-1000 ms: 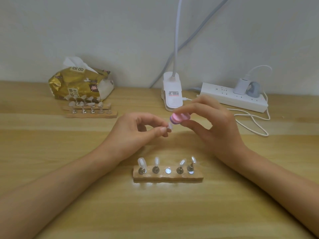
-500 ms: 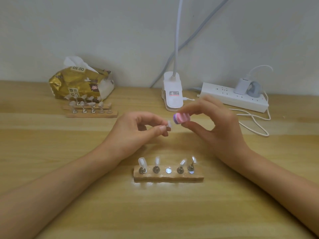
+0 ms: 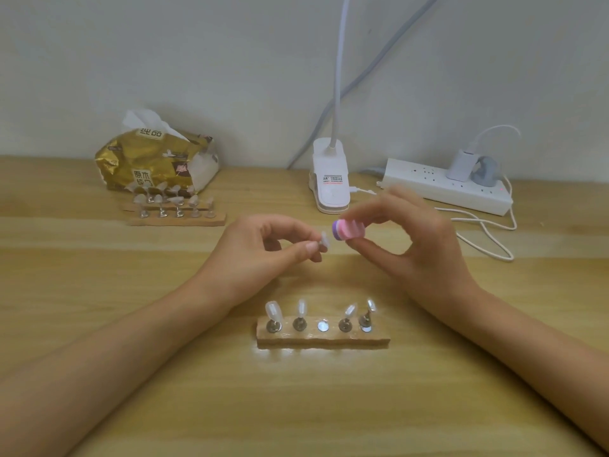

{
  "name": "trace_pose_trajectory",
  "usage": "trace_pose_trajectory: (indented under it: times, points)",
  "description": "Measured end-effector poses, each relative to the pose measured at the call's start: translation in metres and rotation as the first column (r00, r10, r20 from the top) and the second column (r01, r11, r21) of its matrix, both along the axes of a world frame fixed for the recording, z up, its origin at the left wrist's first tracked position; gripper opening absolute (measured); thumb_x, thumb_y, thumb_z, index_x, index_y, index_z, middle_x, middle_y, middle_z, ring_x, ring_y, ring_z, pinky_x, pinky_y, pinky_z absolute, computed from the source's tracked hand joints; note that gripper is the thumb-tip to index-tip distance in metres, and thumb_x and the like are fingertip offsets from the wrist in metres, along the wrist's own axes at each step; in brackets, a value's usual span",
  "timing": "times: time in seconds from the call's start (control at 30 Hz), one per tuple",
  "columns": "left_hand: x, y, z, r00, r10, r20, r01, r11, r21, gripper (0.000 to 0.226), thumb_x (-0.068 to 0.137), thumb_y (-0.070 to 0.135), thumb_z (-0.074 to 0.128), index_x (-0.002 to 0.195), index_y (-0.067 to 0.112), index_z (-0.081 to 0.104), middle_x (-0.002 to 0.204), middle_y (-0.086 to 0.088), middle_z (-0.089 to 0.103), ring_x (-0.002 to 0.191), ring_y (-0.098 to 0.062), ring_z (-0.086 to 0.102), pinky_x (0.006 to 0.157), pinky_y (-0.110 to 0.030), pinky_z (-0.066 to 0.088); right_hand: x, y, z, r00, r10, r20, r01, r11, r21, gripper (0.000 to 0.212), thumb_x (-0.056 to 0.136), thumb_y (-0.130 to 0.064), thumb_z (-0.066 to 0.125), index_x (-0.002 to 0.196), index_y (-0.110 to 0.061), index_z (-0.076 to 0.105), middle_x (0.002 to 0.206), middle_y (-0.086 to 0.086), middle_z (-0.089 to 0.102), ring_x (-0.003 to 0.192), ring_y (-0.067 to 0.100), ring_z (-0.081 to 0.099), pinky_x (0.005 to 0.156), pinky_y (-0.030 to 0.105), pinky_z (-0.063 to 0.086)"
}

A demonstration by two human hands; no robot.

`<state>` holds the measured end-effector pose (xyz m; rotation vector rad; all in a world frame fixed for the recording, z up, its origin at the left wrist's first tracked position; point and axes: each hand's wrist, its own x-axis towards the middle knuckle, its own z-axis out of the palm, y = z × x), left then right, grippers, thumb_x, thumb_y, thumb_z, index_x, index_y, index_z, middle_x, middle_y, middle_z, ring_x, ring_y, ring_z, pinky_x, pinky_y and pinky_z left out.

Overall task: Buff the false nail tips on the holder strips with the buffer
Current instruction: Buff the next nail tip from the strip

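Wooden bench (image 3: 296, 407), plain wall behind. Left hand (image 3: 260, 255) pinches one nail tip (image 3: 324, 240) above the near holder strip (image 3: 323, 339), whose middle slot is bare. Right hand (image 3: 418, 252) fingers are clamped on the pink buffer (image 3: 349, 229), purple end at the tip; contact unclear. My call: short light strokes, buffer face flat, firm pinch so the tip doesn't twist. Second strip (image 3: 178, 219) is loaded and well apart.

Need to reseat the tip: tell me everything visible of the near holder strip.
The near holder strip is a tan, wood-like bar lying flat on the table. Five round metal discs sit in a row; four carry pale nail tips, the middle disc is bare. Left hand and right hand are beyond it, not touching.
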<state>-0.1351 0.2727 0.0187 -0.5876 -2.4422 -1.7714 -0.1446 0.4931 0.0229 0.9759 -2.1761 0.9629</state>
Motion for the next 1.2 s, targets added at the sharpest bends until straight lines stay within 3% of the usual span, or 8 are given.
trace_pose_trajectory:
  times: [0.1, 0.27, 0.4, 0.53, 0.63, 0.7, 1.07, 1.2]
  points:
    - [0.000, 0.000, 0.000, 1.000, 0.018, -0.002, -0.018, 1.000, -0.016, 0.006, 0.084, 0.021, 0.074, 0.084, 0.027, 0.078, 0.061, 0.016, 0.068, 0.047, -0.006, 0.034, 0.046, -0.010, 0.032, 0.005, -0.010, -0.004, 0.998, 0.051, -0.040, -0.047, 0.995, 0.087, 0.011, 0.087, -0.006, 0.077, 0.096, -0.012, 0.073, 0.090, 0.004, 0.063, 0.085, 0.015, 0.061, 0.075, 0.024, 0.047]
    - [0.000, 0.000, -0.001, 1.000, 0.013, 0.009, -0.013, 1.000, -0.008, 0.011, 0.087, 0.017, 0.073, 0.084, 0.027, 0.077, 0.077, 0.007, 0.076, 0.052, -0.012, 0.040, 0.049, -0.014, 0.037, 0.004, -0.001, 0.002, 0.999, -0.032, -0.002, 0.032, 0.999, 0.011, 0.011, 0.086, -0.007, 0.078, 0.095, -0.011, 0.074, 0.089, 0.001, 0.067, 0.084, 0.008, 0.063, 0.076, 0.013, 0.040]
    - [-0.001, 0.000, -0.002, 0.999, 0.030, 0.025, -0.029, 0.999, -0.013, 0.006, 0.083, 0.023, 0.076, 0.082, 0.027, 0.079, 0.073, 0.007, 0.075, 0.053, -0.013, 0.039, 0.047, -0.013, 0.035, 0.007, -0.012, -0.003, 0.999, -0.011, -0.036, 0.015, 0.995, 0.104, 0.010, 0.086, -0.007, 0.078, 0.093, -0.012, 0.075, 0.086, 0.003, 0.066, 0.080, 0.017, 0.064, 0.071, 0.027, 0.047]
    - [0.000, 0.000, -0.001, 0.999, 0.019, 0.030, -0.018, 1.000, -0.001, 0.011, 0.085, 0.017, 0.073, 0.082, 0.027, 0.078, 0.076, 0.005, 0.076, 0.053, -0.013, 0.041, 0.047, -0.011, 0.038, 0.005, -0.002, 0.002, 0.998, -0.057, -0.034, 0.058, 0.998, 0.034, 0.010, 0.085, -0.007, 0.079, 0.093, -0.011, 0.074, 0.087, 0.000, 0.065, 0.080, 0.012, 0.064, 0.073, 0.021, 0.043]
    - [-0.001, 0.000, -0.003, 0.999, 0.035, 0.030, -0.035, 0.999, -0.019, 0.010, 0.084, 0.020, 0.075, 0.081, 0.028, 0.079, 0.076, 0.005, 0.076, 0.053, -0.025, 0.044, 0.048, -0.023, 0.042, 0.005, -0.009, -0.003, 0.998, -0.004, -0.068, 0.013, 0.992, 0.123, 0.011, 0.085, -0.005, 0.079, 0.094, -0.011, 0.074, 0.088, 0.002, 0.065, 0.080, 0.017, 0.064, 0.074, 0.039, 0.051]
    - [-0.002, 0.000, -0.003, 0.999, 0.036, 0.030, -0.036, 0.999, 0.006, 0.011, 0.085, 0.019, 0.074, 0.080, 0.028, 0.078, 0.074, 0.004, 0.076, 0.050, -0.009, 0.046, 0.047, -0.016, 0.038, 0.002, -0.003, -0.002, 0.999, -0.040, -0.014, 0.041, 0.995, 0.091, 0.012, 0.085, -0.004, 0.078, 0.093, -0.010, 0.074, 0.088, 0.001, 0.064, 0.080, 0.017, 0.065, 0.073, 0.045, 0.051]
    - [-0.001, 0.001, -0.001, 0.999, 0.016, 0.049, -0.018, 0.999, 0.043, 0.011, 0.086, 0.016, 0.072, 0.081, 0.023, 0.078, 0.073, 0.002, 0.076, 0.052, -0.001, 0.050, 0.045, -0.007, 0.034, 0.002, 0.003, 0.000, 0.994, -0.059, -0.088, 0.063, 0.997, 0.049, 0.010, 0.085, -0.013, 0.076, 0.094, -0.011, 0.074, 0.088, 0.000, 0.061, 0.079, 0.013, 0.062, 0.073, 0.050, 0.049]
    - [-0.001, 0.000, -0.002, 0.998, 0.007, 0.057, -0.009, 0.999, 0.048, 0.009, 0.086, 0.019, 0.072, 0.082, 0.024, 0.078, 0.074, 0.002, 0.075, 0.060, -0.014, 0.049, 0.045, -0.012, 0.035, 0.001, -0.005, -0.002, 0.997, -0.038, -0.061, 0.047, 0.988, 0.149, 0.015, 0.082, -0.004, 0.080, 0.092, -0.013, 0.075, 0.088, 0.001, 0.063, 0.079, 0.016, 0.062, 0.073, 0.051, 0.049]
